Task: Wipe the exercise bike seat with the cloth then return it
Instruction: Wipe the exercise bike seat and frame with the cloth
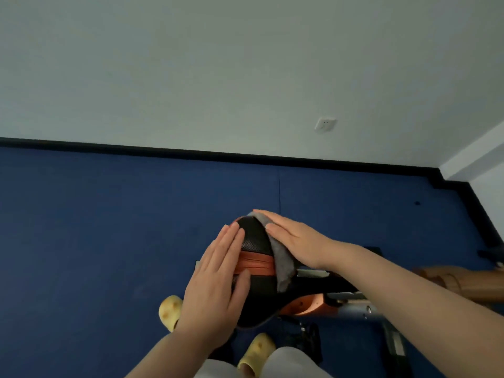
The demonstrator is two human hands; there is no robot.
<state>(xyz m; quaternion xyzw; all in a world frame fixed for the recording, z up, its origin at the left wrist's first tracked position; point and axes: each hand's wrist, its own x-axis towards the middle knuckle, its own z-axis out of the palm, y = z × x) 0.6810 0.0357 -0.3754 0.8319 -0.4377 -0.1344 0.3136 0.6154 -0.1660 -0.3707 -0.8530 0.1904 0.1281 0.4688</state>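
Observation:
The exercise bike seat [256,241] is black with an orange band across its middle and sits at the centre of the head view. A grey cloth [282,264] lies draped over the seat's right side. My right hand [293,237] presses flat on the cloth, fingers pointing left toward the seat's narrow end. My left hand [215,285] rests flat on the seat's left side, fingers together, steadying it. Part of the cloth is hidden under my right palm.
The bike's black and orange frame [308,302] runs right from under the seat. A tan object [450,282] lies at the right edge. Blue floor mats [109,227] meet a white wall with an outlet [324,124]. My yellow slippers [170,311] stand below.

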